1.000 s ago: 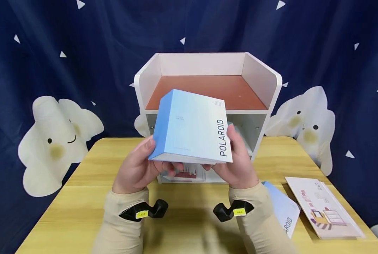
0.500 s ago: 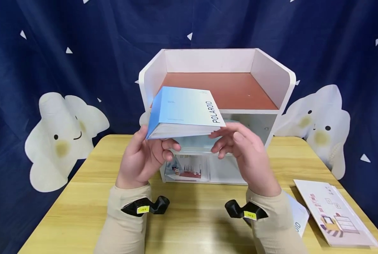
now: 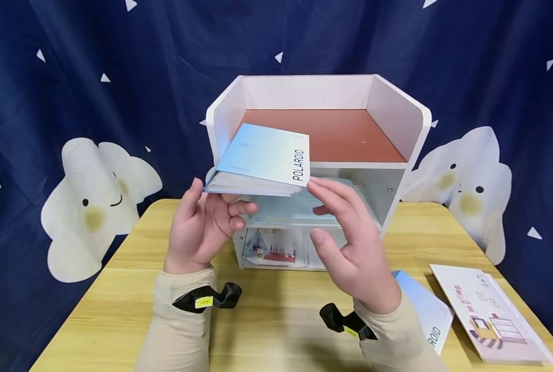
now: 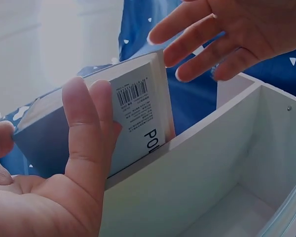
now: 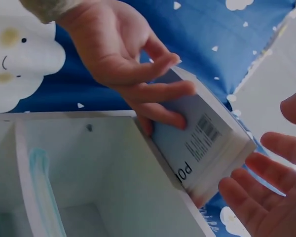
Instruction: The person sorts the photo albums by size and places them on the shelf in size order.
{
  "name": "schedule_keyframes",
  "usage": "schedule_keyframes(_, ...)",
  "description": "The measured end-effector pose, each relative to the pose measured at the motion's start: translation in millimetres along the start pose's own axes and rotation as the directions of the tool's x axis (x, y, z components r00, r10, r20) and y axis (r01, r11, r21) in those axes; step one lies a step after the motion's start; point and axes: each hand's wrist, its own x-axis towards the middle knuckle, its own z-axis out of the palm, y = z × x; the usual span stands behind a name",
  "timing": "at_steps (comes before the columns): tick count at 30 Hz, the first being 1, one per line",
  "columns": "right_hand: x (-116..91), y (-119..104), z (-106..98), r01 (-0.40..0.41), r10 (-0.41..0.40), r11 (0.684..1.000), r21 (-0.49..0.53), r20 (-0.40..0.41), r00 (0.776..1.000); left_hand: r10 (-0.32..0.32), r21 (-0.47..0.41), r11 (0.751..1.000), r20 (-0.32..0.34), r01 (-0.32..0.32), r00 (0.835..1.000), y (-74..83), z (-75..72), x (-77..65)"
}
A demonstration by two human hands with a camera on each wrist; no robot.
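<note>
A thick pale-blue album [image 3: 267, 155] marked POLAROID is held up level with the cabinet's top shelf. My left hand [image 3: 199, 230] grips it at the spine side, thumb by the spine and fingers under the back cover. The barcode on that cover shows in the left wrist view, past the left fingers [image 4: 84, 128]. My right hand [image 3: 357, 248], fingers spread and relaxed, is beside the album's page edge. Its fingertips [image 5: 229, 185] are very near that edge; contact is unclear.
Behind the hands stands a white cabinet [image 3: 420, 116] with a reddish-brown top shelf [image 3: 346, 134]. A clear bluish item [image 3: 281, 209] lies in its middle compartment, printed sheets [image 3: 276, 248] below. A second POLAROID album [image 3: 425, 310] and an illustrated book [image 3: 490, 315] lie on the wooden table [image 3: 109, 310].
The right hand has let go of the album's page side and drawn back, fingers spreading. The album has tilted and shifted slightly left in the left hand, its pages now fanned a little.
</note>
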Motion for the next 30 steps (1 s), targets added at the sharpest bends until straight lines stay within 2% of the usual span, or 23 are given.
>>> schedule_keyframes(7,-1.5,7.6,8.1,0.005,-0.003,0.997,-0.076,0.030,1.000,0.007,0.015,1.000,-0.013,-0.006,1.000,0.4,-0.2,4.6)
schedule_keyframes(13,-7.4,18.8,13.3,-0.082,0.089,0.992,-0.093,0.075,0.993,-0.003,0.061,0.998,-0.045,0.005,0.999,2.4,-0.2,3.2)
schedule_keyframes(16,-8.4,25.2,13.7,-0.124,0.135,0.987,-0.102,0.101,0.986,-0.002,0.170,0.985,-0.091,0.018,0.996,5.3,1.0,2.9)
schedule_keyframes(17,-8.0,27.5,13.6,-0.136,0.147,0.985,-0.104,0.108,0.983,0.002,0.240,0.970,-0.117,0.026,0.993,6.5,2.2,2.7)
schedule_keyframes(18,-7.3,29.7,13.5,-0.146,0.159,0.983,-0.111,0.113,0.981,0.008,0.329,0.943,-0.151,0.042,0.989,7.8,4.0,2.5)
schedule_keyframes(19,-6.6,32.0,13.4,-0.157,0.171,0.980,-0.120,0.119,0.978,0.016,0.432,0.899,-0.192,0.070,0.981,9.1,6.0,2.1)
schedule_keyframes(20,-6.0,34.1,13.5,-0.166,0.181,0.978,-0.124,0.124,0.976,0.032,0.547,0.830,-0.242,0.109,0.970,10.2,8.7,1.3)
schedule_keyframes(21,-5.7,35.9,13.7,-0.169,0.186,0.977,-0.132,0.126,0.974,0.061,0.662,0.734,-0.290,0.154,0.955,10.9,11.5,0.2)
schedule_keyframes(22,-5.6,37.6,14.0,-0.169,0.187,0.975,-0.141,0.127,0.974,0.103,0.766,0.609,-0.332,0.204,0.938,11.2,14.4,-1.3)
schedule_keyframes(24,-5.9,39.7,14.9,-0.159,0.177,0.976,-0.148,0.116,0.977,0.237,0.901,0.320,-0.374,0.292,0.897,10.1,20.5,-3.9)
schedule_keyframes(25,-6.2,40.2,15.3,-0.145,0.162,0.978,-0.152,0.104,0.981,0.315,0.930,0.182,-0.364,0.320,0.877,8.9,23.0,-5.1)
schedule_keyframes(26,-6.3,40.4,15.8,-0.126,0.140,0.981,-0.151,0.086,0.986,0.389,0.941,0.049,-0.326,0.334,0.862,7.3,25.4,-5.8)
schedule_keyframes(27,-6.4,40.4,16.2,-0.103,0.114,0.983,-0.149,0.066,0.991,0.449,0.943,-0.068,-0.263,0.326,0.854,5.8,27.2,-5.9)
schedule_keyframes(28,-6.3,40.2,16.6,-0.081,0.089,0.986,-0.147,0.048,0.995,0.494,0.937,-0.167,-0.189,0.306,0.849,4.2,28.9,-5.3)
schedule_keyframes(29,-6.0,39.7,17.0,-0.060,0.066,0.987,-0.148,0.032,0.997,0.519,0.929,-0.249,-0.112,0.275,0.847,2.6,30.5,-4.4)
schedule_keyframes(30,-5.8,39.2,17.4,-0.043,0.047,0.987,-0.155,0.022,0.999,0.520,0.918,-0.320,-0.037,0.234,0.854,1.1,31.6,-3.4)
